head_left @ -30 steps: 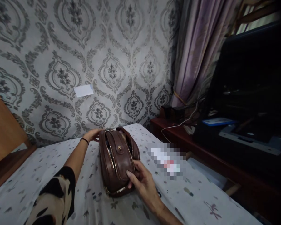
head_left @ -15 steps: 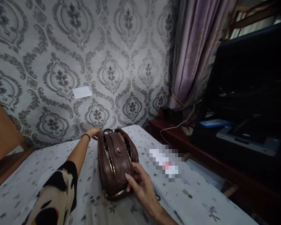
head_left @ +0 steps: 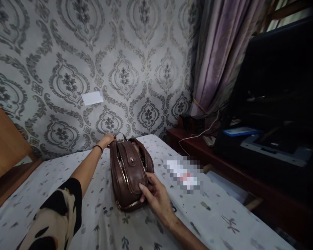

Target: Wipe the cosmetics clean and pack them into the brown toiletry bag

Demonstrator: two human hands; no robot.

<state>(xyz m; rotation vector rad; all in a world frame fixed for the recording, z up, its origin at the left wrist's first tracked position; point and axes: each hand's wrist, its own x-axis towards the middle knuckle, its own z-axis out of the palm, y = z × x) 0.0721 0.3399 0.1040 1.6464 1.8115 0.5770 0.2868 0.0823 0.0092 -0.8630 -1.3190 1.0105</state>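
A brown leather handbag (head_left: 131, 180) with gold zippers stands on the patterned white sheet (head_left: 101, 229). Two of its top compartments gape, with a flap and gold clasp between them; the contents are too dark to make out. My left hand (head_left: 108, 139) reaches to the bag's far left end and is closed on it, its fingertips partly hidden. At the near right side, my right hand (head_left: 158, 198) grips the bag's edge between thumb and fingers, beside a zipper.
Right of the bag lies a blurred-out item (head_left: 184, 173) on the sheet. A dark red cabinet (head_left: 190, 142) with a white cable and a large black screen (head_left: 279, 86) stands at the right. Patterned wallpaper (head_left: 148, 80) rises behind; a wooden board (head_left: 7, 146) stands left.
The view has tilted slightly, so the bag and both hands appear a little higher. Both hands stay at the bag in nearly the same places.
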